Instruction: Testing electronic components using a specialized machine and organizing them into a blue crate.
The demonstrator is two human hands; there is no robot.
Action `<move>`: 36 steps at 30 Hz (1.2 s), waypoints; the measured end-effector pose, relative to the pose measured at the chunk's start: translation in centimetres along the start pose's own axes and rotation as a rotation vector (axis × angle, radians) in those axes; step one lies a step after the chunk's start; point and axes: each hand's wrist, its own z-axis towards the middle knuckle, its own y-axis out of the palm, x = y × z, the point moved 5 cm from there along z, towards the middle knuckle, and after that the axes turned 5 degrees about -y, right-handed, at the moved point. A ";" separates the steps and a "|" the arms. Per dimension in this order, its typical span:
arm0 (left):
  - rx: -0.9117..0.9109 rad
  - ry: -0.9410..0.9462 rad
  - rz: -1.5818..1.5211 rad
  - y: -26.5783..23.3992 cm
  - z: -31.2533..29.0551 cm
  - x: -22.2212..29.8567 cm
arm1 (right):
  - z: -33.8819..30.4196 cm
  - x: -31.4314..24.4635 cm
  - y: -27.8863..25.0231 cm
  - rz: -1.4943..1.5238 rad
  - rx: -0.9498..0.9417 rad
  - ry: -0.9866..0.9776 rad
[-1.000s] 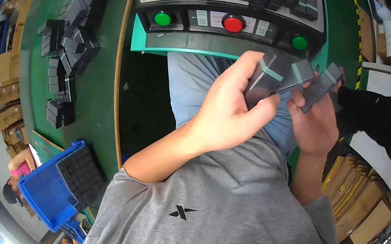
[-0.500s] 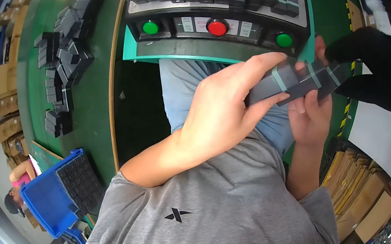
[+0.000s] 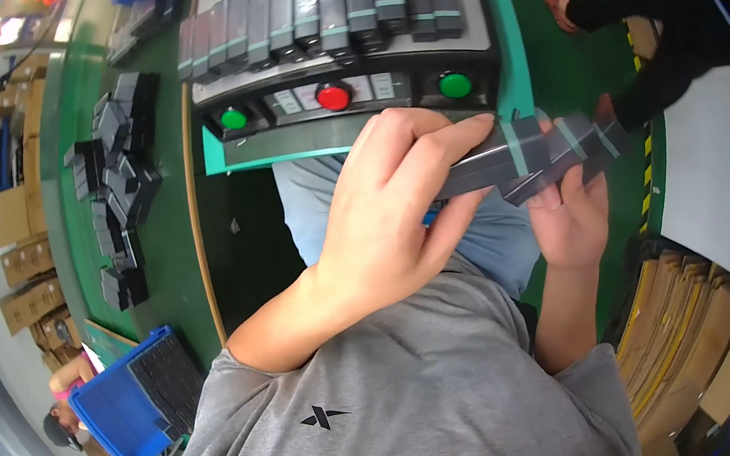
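My left hand [image 3: 385, 202] is closed around the near end of a dark grey rectangular block [image 3: 480, 167] with a pale green band, in front of the machine's right corner. Just beyond it, my right hand [image 3: 574, 231] holds similar dark blocks [image 3: 548, 172] from below, its fingers wrapped on them. The blocks overlap, tilted, so whether the left one touches the others is hard to tell. On the machine top, a row of upright grey blocks [image 3: 335, 29] with the same green bands stands side by side.
The machine's front panel [image 3: 402, 89] carries a red button [image 3: 333, 96] between two green ones. Loose dark blocks [image 3: 130, 182] lie on the green table to the left, near a blue crate [image 3: 116, 412]. At right are another person's dark-clothed legs [image 3: 662, 18] and stacked flat cardboard [image 3: 678, 333].
My view has shifted, so the machine appears lower and further left. Both hands keep hold of their blocks, with the left hand moved slightly left. The other person's foot now shows at right.
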 end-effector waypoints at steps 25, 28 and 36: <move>-0.245 -0.425 -1.049 9.3 7.5 -1.3 | 6.2 -6.5 -0.3 -0.482 0.134 -0.096; -0.243 -0.453 -1.150 8.2 7.5 -1.3 | 7.5 -6.4 1.0 -0.579 0.226 -0.172; 0.122 -0.295 -0.929 4.0 8.4 -3.6 | 10.4 -4.1 8.8 -0.780 0.088 -0.300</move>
